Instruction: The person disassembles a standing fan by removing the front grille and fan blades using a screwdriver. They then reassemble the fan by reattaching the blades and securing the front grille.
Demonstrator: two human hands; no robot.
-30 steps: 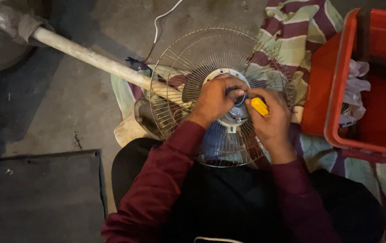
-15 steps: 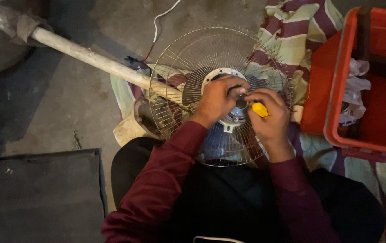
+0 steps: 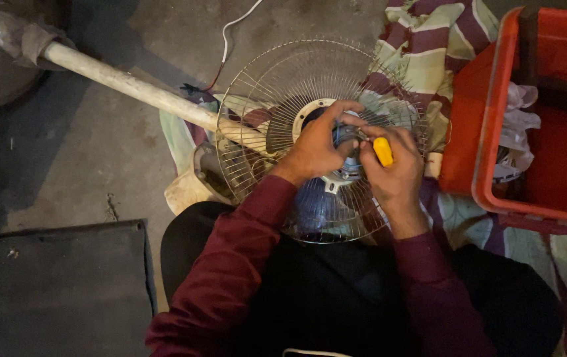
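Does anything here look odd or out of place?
Yes: the fan lies tipped on the floor, its white pole stretched out sideways, wire cage facing up. The left hand grips the hub while the right hand holds a yellow-handled tool against it.

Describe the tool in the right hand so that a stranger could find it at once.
Find the round wire fan guard on the person's lap. At its hub, the right hand holds a small screwdriver. Its bright yellow handle is the only yellow thing among grey wire and striped cloth.
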